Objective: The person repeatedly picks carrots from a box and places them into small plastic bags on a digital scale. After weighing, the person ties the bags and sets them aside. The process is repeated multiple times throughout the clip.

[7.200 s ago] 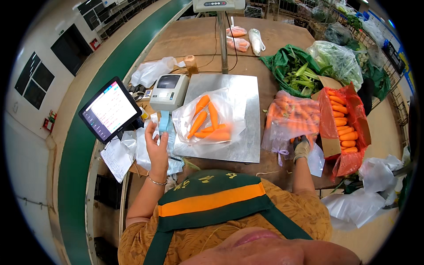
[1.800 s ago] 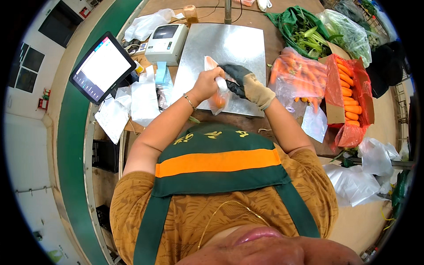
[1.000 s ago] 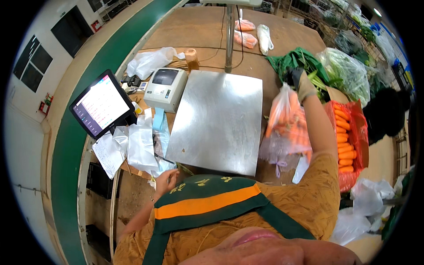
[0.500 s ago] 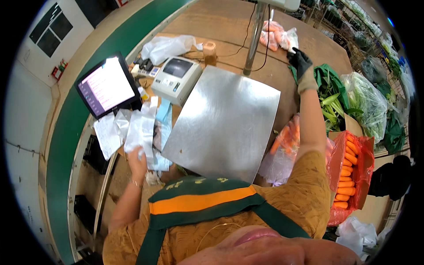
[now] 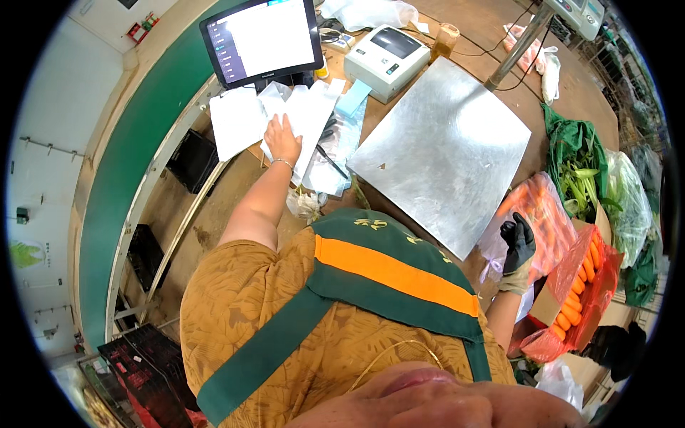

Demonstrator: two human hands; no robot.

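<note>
Under the bare left fingers [image 5: 285,128] lies thin, smooth white plastic [image 5: 314,125], softly creased; just left of them, matt paper [image 5: 234,125]. Between both hands' fingers, the scale plate [image 5: 442,157] is bare metal — smooth, with a bright sheen. The right fingers [image 5: 526,232] wear a black-coated glove with a beige cloth cuff [image 5: 515,279]; beside them, glossy clear film [image 5: 553,232], matt cardboard [image 5: 548,299] and shiny, crinkled red plastic [image 5: 540,348].

Left hand [image 5: 284,141] is palm down, so its palm's hidden on the white sheets [image 5: 314,118]. Honestly can't tell if the gloved right hand [image 5: 518,246] touches the bagged carrots [image 5: 546,214]. Monitor [image 5: 275,39] loses a top corner out of view, and its text's too tiny. Scale pole [image 5: 515,53] partly hides the pink packs [image 5: 531,60].
</note>
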